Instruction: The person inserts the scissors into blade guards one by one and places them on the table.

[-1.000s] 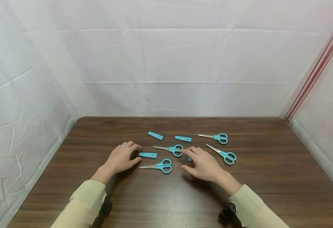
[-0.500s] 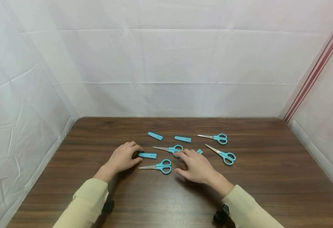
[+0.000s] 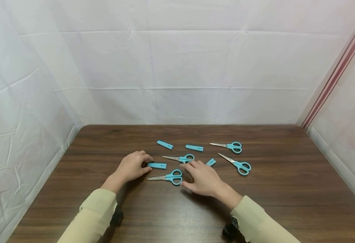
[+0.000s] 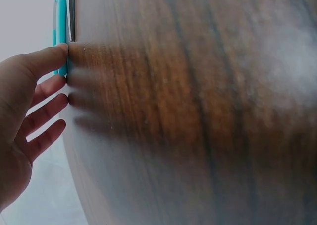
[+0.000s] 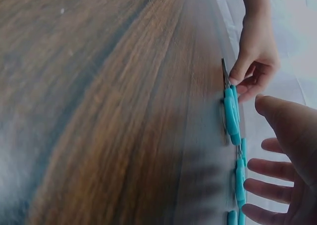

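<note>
Pinching a blue cap [image 3: 159, 166] with my left hand [image 3: 130, 167], seemingly mid-pickup, I likely need my loosely spread right hand [image 3: 204, 179] to grip the nearest scissors [image 3: 168, 177] next.

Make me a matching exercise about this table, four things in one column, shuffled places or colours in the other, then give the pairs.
Things:
1. left hand
2. right sleeve
3. right hand
4. table

Places or colours:
A. dark brown, wood-grained
B. thumb beside the handles of the front scissors
C. at the left end of a blue cap
D. pale yellowish

Pairs: 1-C, 2-D, 3-B, 4-A
</note>
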The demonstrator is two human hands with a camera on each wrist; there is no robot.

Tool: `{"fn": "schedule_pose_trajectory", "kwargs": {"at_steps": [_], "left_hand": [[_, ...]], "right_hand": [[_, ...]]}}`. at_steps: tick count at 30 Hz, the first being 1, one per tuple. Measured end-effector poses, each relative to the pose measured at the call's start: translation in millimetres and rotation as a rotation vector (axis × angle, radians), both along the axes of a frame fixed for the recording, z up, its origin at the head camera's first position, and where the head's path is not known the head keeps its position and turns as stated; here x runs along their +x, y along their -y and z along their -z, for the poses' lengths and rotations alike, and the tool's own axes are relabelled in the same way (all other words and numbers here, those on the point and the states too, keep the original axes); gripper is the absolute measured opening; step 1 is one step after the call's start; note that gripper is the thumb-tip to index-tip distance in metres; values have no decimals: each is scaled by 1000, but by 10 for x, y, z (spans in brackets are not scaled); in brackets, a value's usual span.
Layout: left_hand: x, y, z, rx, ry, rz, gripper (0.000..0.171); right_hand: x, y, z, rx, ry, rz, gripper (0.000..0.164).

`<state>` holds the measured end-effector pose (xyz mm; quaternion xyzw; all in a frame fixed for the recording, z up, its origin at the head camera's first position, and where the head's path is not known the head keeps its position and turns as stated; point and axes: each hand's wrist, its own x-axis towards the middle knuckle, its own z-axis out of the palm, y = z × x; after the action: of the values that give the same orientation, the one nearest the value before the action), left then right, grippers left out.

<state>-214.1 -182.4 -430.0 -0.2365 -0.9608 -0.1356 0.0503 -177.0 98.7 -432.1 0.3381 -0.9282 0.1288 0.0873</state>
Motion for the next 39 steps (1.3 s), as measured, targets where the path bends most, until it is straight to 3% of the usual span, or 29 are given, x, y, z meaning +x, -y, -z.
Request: {"fn": "schedule_pose_trajectory", "kwargs": {"at_steps": [11,23,39], "left_hand": [[-6,-6,-1,-2,39,-10,22],[-19,-20,-3,-7,48,-38,18],[-20,-22,17,1,47,-34,12]], "right_hand": [[24,118,7,69,-23,27,61],[53,231,6,89,37,83,63],[66,367,5,138,40,155,66]]}}
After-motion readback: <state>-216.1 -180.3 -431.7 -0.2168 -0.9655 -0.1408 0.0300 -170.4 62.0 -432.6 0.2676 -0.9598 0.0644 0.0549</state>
